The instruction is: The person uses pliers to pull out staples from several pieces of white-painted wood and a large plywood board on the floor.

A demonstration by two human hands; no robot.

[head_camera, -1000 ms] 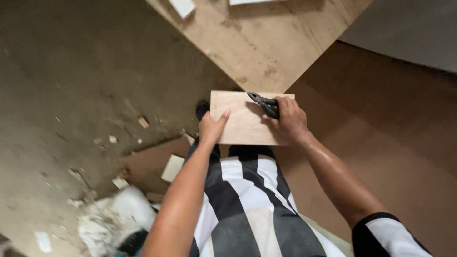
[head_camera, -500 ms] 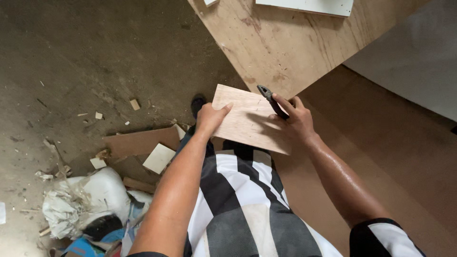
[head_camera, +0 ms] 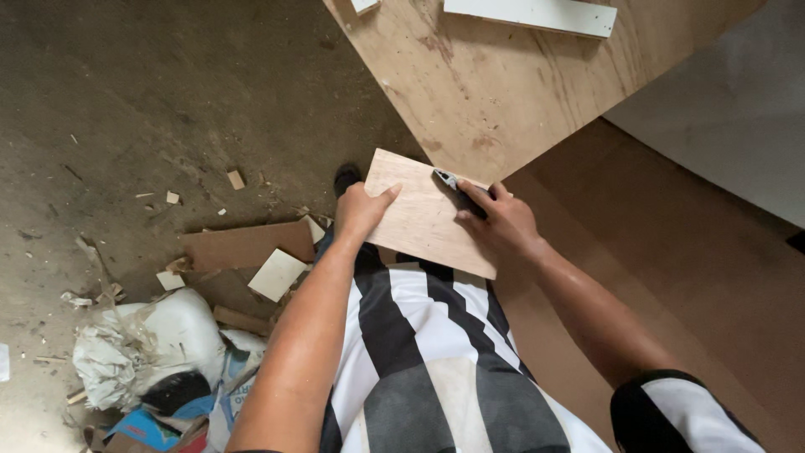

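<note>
A small rectangular plywood piece is held flat in front of my body. My left hand grips its left edge, thumb on top. My right hand rests on its right side and holds a dark utility knife, whose blade tip touches the piece near its upper right edge. Below the hands my black-and-white striped shirt fills the lower middle of the view.
A large plywood sheet lies ahead with a white strip on it. A brown board spreads at the right. Offcuts, a white sack and rubbish lie on the dirty concrete floor at the left.
The plywood piece has tilted clockwise in my hands. The view has shifted, bringing the sack and rubbish further into the frame. Both hands keep their hold.
</note>
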